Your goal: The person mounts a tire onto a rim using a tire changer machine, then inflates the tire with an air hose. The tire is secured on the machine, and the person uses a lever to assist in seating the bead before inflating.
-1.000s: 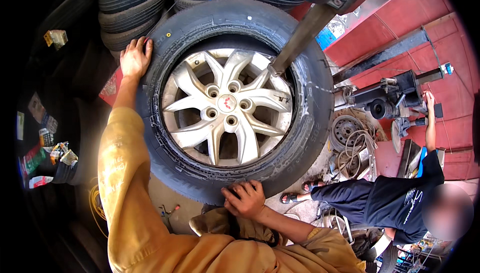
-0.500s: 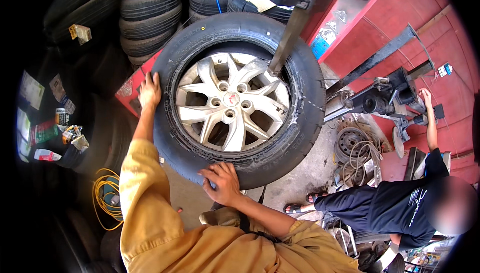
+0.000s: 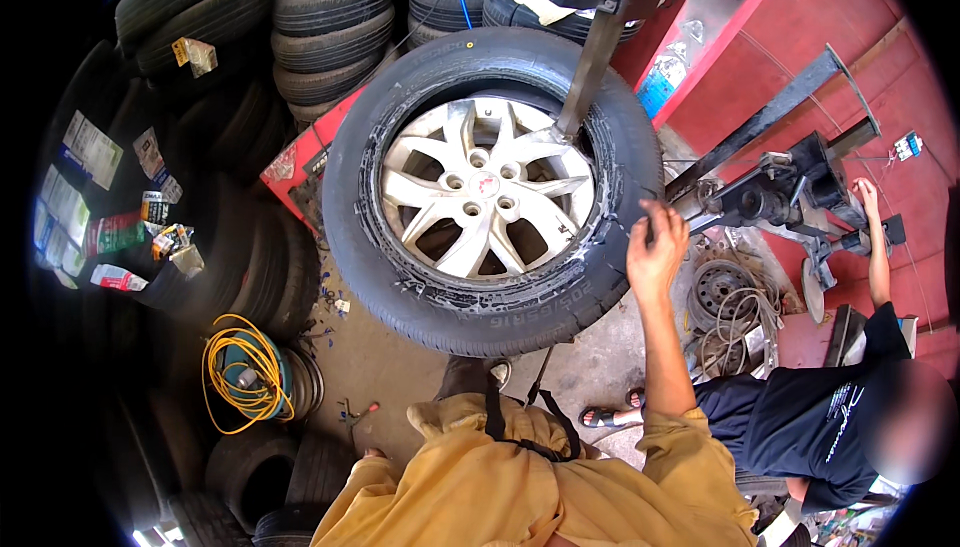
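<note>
A black tyre (image 3: 350, 197) lies flat around a silver alloy wheel rim (image 3: 470, 247) on a tyre changer. White smears and wet streaks show along the tyre's bead. The changer's metal post (image 3: 588, 72) comes down onto the rim's upper right edge. At the tyre's right side is my right hand (image 3: 656, 249), fingers loosely apart and grasping nothing that I can see; whether the fingertips touch the rubber is unclear. My left hand is out of view, with only a mustard sleeve low in the picture.
Stacked tyres (image 3: 333, 22) stand at the back left. On the floor at left is a coiled yellow hose (image 3: 245, 387). To the right are a steel wheel (image 3: 716, 290), the changer's side arm (image 3: 750, 202) and a co-worker in black (image 3: 800, 417) holding up one arm.
My left hand has left the tyre's left side and gone out of view. My right hand has moved from the tyre's near edge to its right side. The wheel has turned.
</note>
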Demonstrator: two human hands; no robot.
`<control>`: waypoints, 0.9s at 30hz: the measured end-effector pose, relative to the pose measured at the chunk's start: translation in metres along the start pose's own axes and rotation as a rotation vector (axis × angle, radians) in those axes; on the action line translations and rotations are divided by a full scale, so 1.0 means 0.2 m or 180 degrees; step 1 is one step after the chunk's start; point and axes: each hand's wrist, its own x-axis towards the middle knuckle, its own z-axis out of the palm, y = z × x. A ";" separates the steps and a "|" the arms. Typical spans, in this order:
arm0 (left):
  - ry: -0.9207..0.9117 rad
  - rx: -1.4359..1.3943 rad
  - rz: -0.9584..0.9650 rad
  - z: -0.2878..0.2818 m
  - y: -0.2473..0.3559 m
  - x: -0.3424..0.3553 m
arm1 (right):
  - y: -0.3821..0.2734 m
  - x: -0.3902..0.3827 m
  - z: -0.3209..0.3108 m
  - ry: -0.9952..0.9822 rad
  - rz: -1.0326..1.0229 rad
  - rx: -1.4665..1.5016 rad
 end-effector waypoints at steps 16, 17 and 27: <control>-0.1267 -0.1587 0.1026 0.39 1.04 -0.18 | 0.28 0.35 0.35 -0.1011 0.1428 -0.0660; -0.1411 -0.1649 0.1053 0.42 1.12 -0.30 | 0.29 0.34 0.38 -0.1015 0.1410 -0.0673; -0.3309 -0.2720 0.0984 0.76 1.38 -0.50 | 0.25 0.29 0.46 -0.1266 0.1587 -0.0852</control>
